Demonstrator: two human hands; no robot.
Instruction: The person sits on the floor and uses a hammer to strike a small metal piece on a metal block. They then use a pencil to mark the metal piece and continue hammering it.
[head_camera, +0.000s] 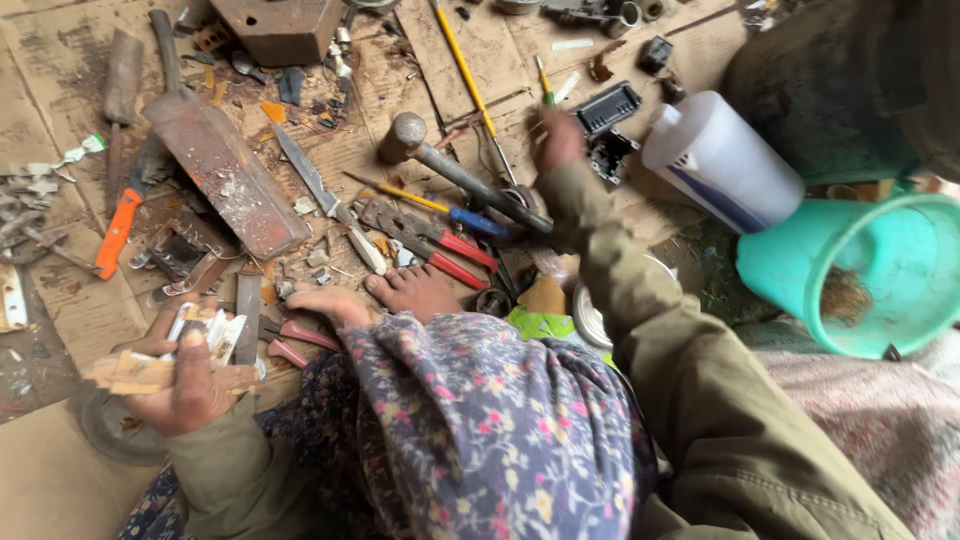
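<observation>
My left hand (185, 385) is at the lower left, closed around a flat piece of wood (140, 375) and a few small white and metal strips (210, 330). My right hand (556, 138) reaches far forward over the cardboard, fingers curled near a green-handled screwdriver (545, 88) and a black plastic part (608, 106). Whether it grips anything is unclear because of blur. A hammer (455, 170) with a round head lies just left of my right wrist. My bare feet (415, 290) rest among the tools, below red-handled pliers (440, 245).
A large rusty cleaver (225, 170), an orange-handled tool (117, 232), a knife blade (320, 195), a yellow pencil (462, 65) and a metal block (282, 28) lie on cardboard. A white plastic jug (722, 160) and a turquoise bucket (860, 270) stand at the right.
</observation>
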